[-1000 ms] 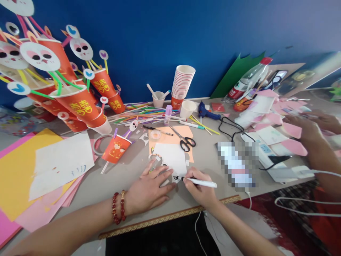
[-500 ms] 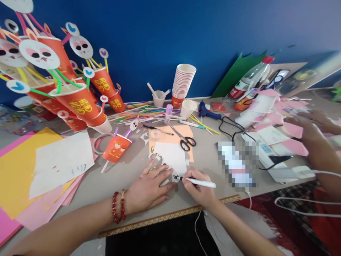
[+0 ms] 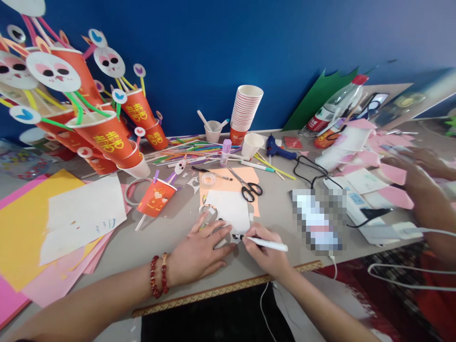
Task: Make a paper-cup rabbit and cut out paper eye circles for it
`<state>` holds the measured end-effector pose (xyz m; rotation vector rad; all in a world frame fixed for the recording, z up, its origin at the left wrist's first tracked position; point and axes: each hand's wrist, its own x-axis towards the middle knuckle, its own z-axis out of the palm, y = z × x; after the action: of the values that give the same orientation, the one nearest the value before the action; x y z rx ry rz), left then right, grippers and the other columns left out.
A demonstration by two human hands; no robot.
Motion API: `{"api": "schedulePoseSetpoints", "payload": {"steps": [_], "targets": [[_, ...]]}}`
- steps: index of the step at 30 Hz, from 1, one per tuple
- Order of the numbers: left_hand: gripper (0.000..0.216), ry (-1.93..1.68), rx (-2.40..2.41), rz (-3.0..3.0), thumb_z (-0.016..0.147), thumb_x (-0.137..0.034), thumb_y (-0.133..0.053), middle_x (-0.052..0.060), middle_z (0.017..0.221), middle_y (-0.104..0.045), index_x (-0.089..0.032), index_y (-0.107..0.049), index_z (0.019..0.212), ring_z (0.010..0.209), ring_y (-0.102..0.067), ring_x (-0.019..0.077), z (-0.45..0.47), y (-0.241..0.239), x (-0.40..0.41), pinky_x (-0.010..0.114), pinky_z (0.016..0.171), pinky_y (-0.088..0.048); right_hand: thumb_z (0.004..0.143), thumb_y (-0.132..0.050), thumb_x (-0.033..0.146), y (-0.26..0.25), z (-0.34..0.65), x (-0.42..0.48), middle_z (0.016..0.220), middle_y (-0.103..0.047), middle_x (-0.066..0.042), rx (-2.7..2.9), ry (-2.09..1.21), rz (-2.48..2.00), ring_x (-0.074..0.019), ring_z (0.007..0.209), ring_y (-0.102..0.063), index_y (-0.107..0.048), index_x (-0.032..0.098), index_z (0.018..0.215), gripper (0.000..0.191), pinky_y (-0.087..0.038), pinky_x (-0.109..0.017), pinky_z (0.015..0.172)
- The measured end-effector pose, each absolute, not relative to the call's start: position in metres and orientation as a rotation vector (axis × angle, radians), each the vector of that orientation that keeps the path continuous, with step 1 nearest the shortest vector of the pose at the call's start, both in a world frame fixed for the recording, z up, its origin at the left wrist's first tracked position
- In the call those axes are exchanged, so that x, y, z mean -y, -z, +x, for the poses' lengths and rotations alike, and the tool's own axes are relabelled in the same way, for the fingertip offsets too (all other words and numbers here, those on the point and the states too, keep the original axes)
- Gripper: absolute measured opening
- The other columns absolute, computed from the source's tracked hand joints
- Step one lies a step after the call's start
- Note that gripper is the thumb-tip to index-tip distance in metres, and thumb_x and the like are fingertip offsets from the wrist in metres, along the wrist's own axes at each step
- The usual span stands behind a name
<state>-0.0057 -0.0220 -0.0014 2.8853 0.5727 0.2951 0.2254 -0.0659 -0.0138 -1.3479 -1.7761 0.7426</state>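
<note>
My left hand (image 3: 199, 251) lies flat with fingers spread, pressing down a small white paper cut-out (image 3: 233, 236) at the table's front edge. A red bead bracelet is on that wrist. My right hand (image 3: 266, 251) is closed round a white marker pen (image 3: 265, 243), whose black tip touches the cut-out. A larger white sheet (image 3: 228, 210) with round holes cut in it lies just beyond my fingers, partly on an orange sheet (image 3: 231, 182).
Black scissors (image 3: 248, 188), a tape roll (image 3: 208, 179), a glue stick (image 3: 225, 152), coloured straws (image 3: 192, 151), a stack of paper cups (image 3: 245, 111) and a blue glue gun (image 3: 278, 148) lie behind. Decorated red cups (image 3: 103, 135) stand at left, coloured sheets (image 3: 24, 228) beside them. Another person's hands (image 3: 416, 171) work at right.
The pen tip has shifted slightly on the cut-out. My left hand has stayed put. The other person's hands at right have moved a little.
</note>
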Motion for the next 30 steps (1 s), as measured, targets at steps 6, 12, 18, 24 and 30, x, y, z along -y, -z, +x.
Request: {"api": "schedulePoseSetpoints", "payload": {"steps": [6, 12, 18, 24, 30], "targets": [[0.038, -0.298, -0.573, 2.874, 0.097, -0.043, -0.046, 0.01, 0.142, -0.048, -0.027, -0.053, 0.131, 0.133, -0.041, 0.0296, -0.0056, 0.0004, 0.0221, 0.063, 0.116, -0.003, 0.086, -0.052, 0.017, 0.0125, 0.2259, 0.0655, 0.059, -0.05, 0.004, 1.791, -0.742, -1.346, -0.0107, 0.051, -0.044, -0.05, 0.021, 0.071, 0.015, -0.035, -0.023, 0.051], [0.039, -0.319, -0.574, 2.872, 0.095, -0.043, -0.05, 0.01, 0.142, -0.049, -0.027, -0.053, 0.131, 0.133, -0.042, 0.0295, -0.0056, 0.0011, 0.0219, 0.063, 0.116, -0.005, 0.086, -0.053, 0.019, 0.0137, 0.2266, 0.0661, 0.059, -0.051, 0.004, 1.799, -0.751, -1.366, -0.0112, 0.051, -0.045, -0.051, 0.021, 0.073, 0.013, -0.035, -0.023, 0.052], [0.039, -0.296, -0.574, 2.878, 0.096, -0.043, -0.048, 0.009, 0.143, -0.048, -0.028, -0.052, 0.132, 0.133, -0.041, 0.0291, -0.0059, 0.0009, 0.022, 0.063, 0.116, -0.005, 0.085, -0.052, 0.017, 0.0118, 0.2248, 0.0658, 0.057, -0.048, 0.005, 1.777, -0.745, -1.367, -0.011, 0.05, -0.043, -0.05, 0.021, 0.069, 0.016, -0.035, -0.023, 0.05], [0.039, -0.294, -0.575, 2.872, 0.097, -0.043, -0.044, 0.009, 0.143, -0.048, -0.027, -0.053, 0.131, 0.133, -0.041, 0.0294, -0.0057, 0.0008, 0.022, 0.062, 0.116, -0.004, 0.084, -0.052, 0.018, 0.0095, 0.2244, 0.0652, 0.056, -0.049, 0.005, 1.776, -0.731, -1.361, -0.0111, 0.049, -0.045, -0.05, 0.021, 0.068, 0.016, -0.035, -0.023, 0.05], [0.038, -0.308, -0.57, 2.874, 0.096, -0.042, -0.048, 0.01, 0.142, -0.049, -0.027, -0.054, 0.131, 0.132, -0.042, 0.0293, -0.0057, 0.0005, 0.0216, 0.063, 0.116, -0.004, 0.083, -0.052, 0.017, 0.0095, 0.2242, 0.0643, 0.055, -0.047, 0.005, 1.76, -0.729, -1.358, -0.0109, 0.049, -0.043, -0.05, 0.021, 0.067, 0.016, -0.034, -0.022, 0.049]]}}
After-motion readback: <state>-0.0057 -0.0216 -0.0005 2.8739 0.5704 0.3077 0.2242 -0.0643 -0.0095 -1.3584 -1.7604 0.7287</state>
